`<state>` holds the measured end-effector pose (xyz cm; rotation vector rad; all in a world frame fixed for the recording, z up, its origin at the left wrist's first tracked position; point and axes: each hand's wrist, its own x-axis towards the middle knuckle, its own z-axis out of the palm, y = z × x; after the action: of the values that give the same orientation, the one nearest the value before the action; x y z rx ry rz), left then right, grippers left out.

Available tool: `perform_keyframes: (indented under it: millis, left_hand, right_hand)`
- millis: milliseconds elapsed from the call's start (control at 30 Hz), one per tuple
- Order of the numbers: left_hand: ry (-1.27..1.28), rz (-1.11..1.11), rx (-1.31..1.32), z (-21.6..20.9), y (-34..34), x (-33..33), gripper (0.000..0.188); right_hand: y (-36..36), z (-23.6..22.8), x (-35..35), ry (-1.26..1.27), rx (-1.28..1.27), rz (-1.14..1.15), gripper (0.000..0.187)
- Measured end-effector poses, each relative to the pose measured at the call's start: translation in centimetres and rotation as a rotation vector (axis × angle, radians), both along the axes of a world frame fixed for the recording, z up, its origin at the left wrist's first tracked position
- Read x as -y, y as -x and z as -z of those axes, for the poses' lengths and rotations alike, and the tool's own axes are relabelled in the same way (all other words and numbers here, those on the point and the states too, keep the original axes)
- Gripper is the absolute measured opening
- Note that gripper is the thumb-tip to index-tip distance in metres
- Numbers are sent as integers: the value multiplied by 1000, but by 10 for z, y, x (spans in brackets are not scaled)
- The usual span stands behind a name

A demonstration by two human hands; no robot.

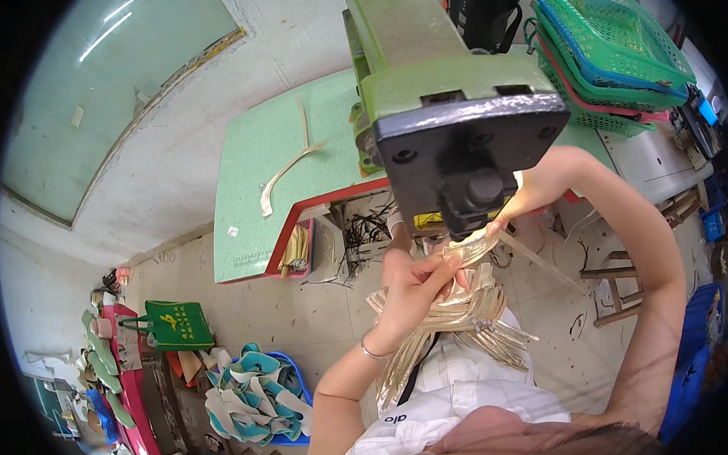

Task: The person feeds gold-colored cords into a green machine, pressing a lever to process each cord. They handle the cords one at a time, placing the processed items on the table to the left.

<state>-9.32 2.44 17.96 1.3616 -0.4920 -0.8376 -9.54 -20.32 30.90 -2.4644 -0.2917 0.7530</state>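
Observation:
A gold strap piece (478,246) is stretched between my two hands, right under the black head (483,187) of a green machine (447,80). My left hand (418,290) pinches its near left end between thumb and fingers. Behind the machine head, my right hand (531,191) grips the far right end, its fingers partly hidden. One thin strip (542,263) hangs from the piece toward the lower right. Across my lap lies a bundle of gold straps (463,312), just beneath my left hand.
Two pale strips lie on the green tabletop (250,167), which has a red edge. Stacked baskets (614,42) stand at the back right. On the floor are a blue tub (305,390) of teal and white pieces, a green bag (179,324) and a wooden stool (619,287).

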Motion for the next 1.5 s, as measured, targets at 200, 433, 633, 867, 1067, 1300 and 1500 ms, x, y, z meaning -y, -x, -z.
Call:
perform_keyframes:
  millis: [200,433,633,867,1067,1300,1500]
  left_hand:
    - [82,-104,-74,1,4,12,38]
    - [126,-189,-52,4,2,-2,31]
    - [44,-343,-32,-3,1,-21,29]
    - [75,-417,12,-4,-42,-37,25]
    - [144,-335,-49,6,-82,-53,18]
    - [165,-1073,915,-34,-15,-47,21]
    - [-92,-3,464,-25,26,-6,32]
  right_hand:
    - [-19,30,29,-174,283,-242,29]
    - [-28,47,32,-257,361,-269,38]
    - [-39,67,32,-419,374,-372,40]
    - [-20,38,23,-327,399,-235,30]
    - [-20,26,33,-80,472,-325,20]
    - [-24,56,35,-233,300,-201,20]
    - [-18,44,12,-492,352,-275,30]
